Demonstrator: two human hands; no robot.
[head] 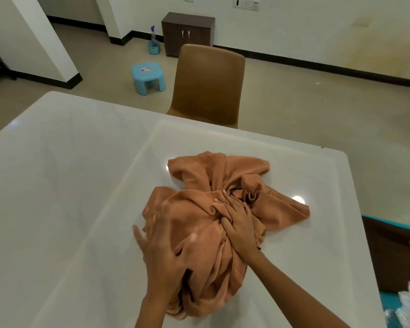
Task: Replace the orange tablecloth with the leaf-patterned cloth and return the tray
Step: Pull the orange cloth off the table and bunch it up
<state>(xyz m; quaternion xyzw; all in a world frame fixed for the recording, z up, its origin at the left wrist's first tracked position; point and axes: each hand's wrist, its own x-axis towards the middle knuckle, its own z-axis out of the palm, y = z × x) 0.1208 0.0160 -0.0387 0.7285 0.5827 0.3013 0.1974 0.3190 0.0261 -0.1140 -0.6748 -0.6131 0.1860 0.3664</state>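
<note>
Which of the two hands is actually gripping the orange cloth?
The right hand: its fingers bunch the orange cloth. The blurred left hand is spread.

I see a glossy white surface with rounded corners, ceiling light glinting off its top. The only thing lying on it is the orange cloth, bunched into a crumpled heap near the middle, toward my side, with loose folds spreading to the far and right sides. The rest of the top is bare white.
</note>
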